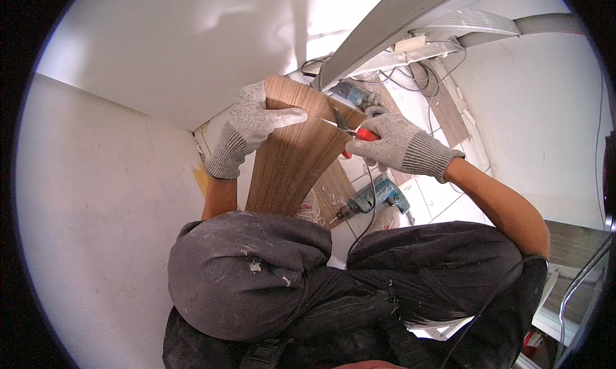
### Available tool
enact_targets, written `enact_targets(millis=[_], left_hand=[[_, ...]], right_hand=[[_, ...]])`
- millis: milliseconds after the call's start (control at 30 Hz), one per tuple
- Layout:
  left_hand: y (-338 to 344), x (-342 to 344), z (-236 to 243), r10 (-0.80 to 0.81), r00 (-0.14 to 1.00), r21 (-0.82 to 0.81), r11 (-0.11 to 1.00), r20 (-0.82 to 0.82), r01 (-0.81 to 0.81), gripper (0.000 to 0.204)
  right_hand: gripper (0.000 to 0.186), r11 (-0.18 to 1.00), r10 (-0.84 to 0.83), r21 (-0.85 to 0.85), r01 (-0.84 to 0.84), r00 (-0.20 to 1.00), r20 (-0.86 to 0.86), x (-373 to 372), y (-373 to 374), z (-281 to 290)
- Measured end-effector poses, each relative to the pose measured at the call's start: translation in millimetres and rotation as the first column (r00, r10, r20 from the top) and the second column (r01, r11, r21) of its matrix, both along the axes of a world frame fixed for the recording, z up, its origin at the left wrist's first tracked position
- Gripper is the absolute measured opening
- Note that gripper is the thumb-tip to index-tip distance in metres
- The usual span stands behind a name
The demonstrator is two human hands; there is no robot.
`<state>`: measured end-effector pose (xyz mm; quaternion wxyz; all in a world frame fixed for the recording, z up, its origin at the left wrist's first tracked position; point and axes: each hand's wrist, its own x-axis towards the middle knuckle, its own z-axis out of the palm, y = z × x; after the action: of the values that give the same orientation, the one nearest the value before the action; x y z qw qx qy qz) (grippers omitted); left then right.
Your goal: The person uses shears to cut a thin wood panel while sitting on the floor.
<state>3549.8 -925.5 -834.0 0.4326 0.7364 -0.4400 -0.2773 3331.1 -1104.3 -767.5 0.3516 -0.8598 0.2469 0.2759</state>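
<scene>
My gloved left hand (247,125) grips a thin wood-grain plank (289,157) by its left edge, thumb laid over the face. The plank slants down toward my knees and bends slightly. In my gloved right hand (396,144) is a pair of red-handled shears (367,135). Their blades straddle the plank's right side, where an open cut runs inward from the edge. Part of the lower handle and some of my right fingers are hidden behind the hand.
Below lie a blue-green power drill (378,199) and a blue power tool (353,94). Another wood-grain piece (335,186) rests on white floor tiles (436,199). A grey metal beam (385,29) slants overhead. Loose cables (423,80) tangle at the back; a white wall (109,196) stands left.
</scene>
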Motion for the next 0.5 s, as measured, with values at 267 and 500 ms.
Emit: enact_targets(millis=[267,500], left_hand=[[3,7,-11,0.032,0.999,-0.072,0.997,0.007,-0.032,0.051],[-1,6,-15,0.122,0.947,-0.066,0.987,-0.299,-0.148,0.036]], right_hand=[[0.052,0.98,0.071,-0.2,0.013,0.911,0.407,-14,1,-20],[0.071,0.992,-0.095,-0.023,0.121,0.868,0.487,-17,5,-38]])
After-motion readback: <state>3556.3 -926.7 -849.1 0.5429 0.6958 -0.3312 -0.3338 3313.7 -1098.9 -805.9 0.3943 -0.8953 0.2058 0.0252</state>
